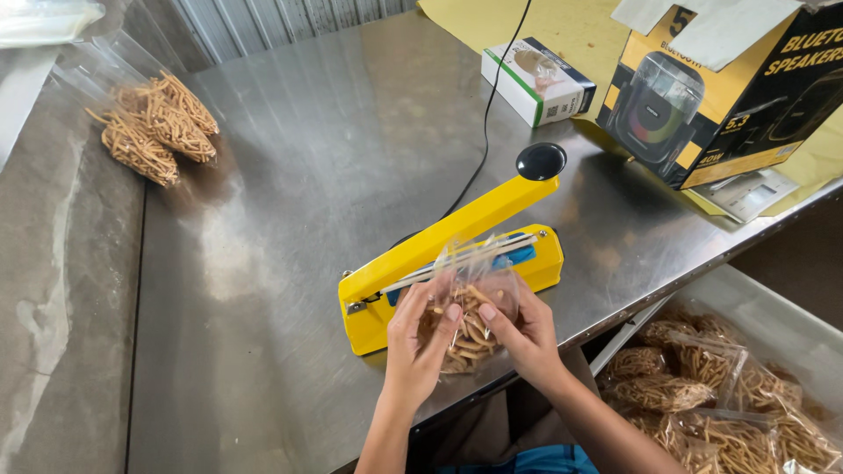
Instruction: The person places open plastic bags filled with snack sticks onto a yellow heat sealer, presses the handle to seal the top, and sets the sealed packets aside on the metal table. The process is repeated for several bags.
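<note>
A clear plastic bag of brown fried snack sticks [472, 318] is held between both hands in front of a yellow heat sealer [439, 254]. My left hand [419, 341] grips the bag's left side and my right hand [524, 332] grips its right side. The bag's open top lies across the sealer's bar under the raised yellow arm, which ends in a black knob [540, 161]. The sealer stands on a steel table [299, 202].
Filled snack bags [154, 123] lie at the far left. A tray of several sealed bags [711, 395] sits low on the right. A small white-green box [537, 83], a black-yellow speaker box [720, 88] and a black cable [487, 114] are at the back.
</note>
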